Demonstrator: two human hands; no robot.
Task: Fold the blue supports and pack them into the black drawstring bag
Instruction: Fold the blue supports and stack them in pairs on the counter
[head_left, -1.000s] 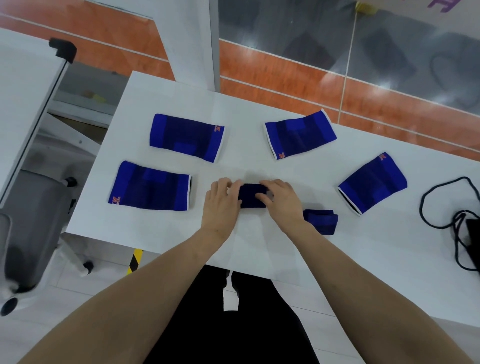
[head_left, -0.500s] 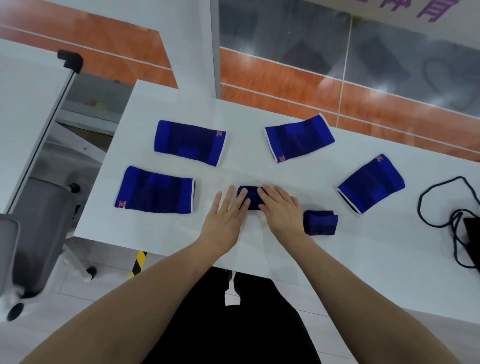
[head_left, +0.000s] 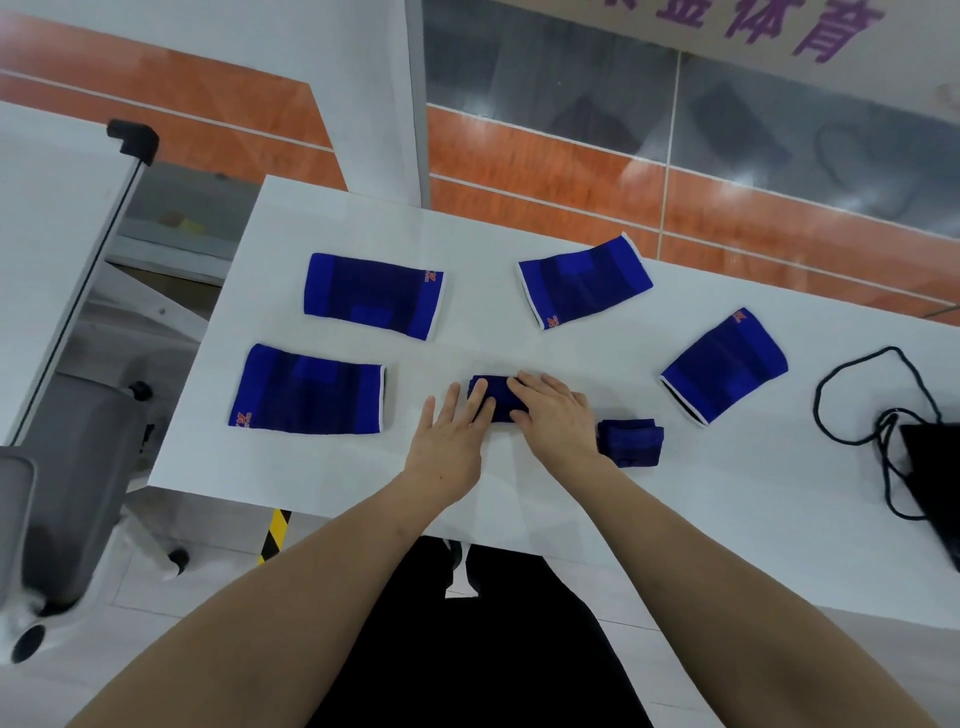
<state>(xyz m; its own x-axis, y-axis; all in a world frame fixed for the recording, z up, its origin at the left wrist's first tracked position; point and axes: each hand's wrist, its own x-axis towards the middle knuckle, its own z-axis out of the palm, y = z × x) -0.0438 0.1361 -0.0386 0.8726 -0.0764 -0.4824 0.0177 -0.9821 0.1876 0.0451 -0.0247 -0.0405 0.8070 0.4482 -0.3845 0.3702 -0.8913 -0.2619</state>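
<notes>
A folded support (head_left: 493, 397) is pressed flat on the white table (head_left: 675, 519) at the centre of the view, under both hands. The left hand (head_left: 449, 441) is laid open, fingers spread, with only its fingertips on the bundle's 9 o'clock end; the right hand (head_left: 553, 415) is also open, palm down, covering the 3 o'clock half. Nothing is gripped by either. A finished bundle (head_left: 631, 441) is seen just beside the right wrist, at 4 o'clock. Four supports lie unfolded: at 9 o'clock (head_left: 306, 389), 11 o'clock (head_left: 371, 296), 1 o'clock (head_left: 584, 280) and 3 o'clock (head_left: 724, 366). The bag (head_left: 935, 467) is seen at the far 3 o'clock edge, well apart, cord loose.

The second fold is judged nearly finished; next, the bundle is likely to be set aside and another support drawn in.

Compared with a second ago, curled fingers are now flattened, and the left hand is shifted off the bundle.
</notes>
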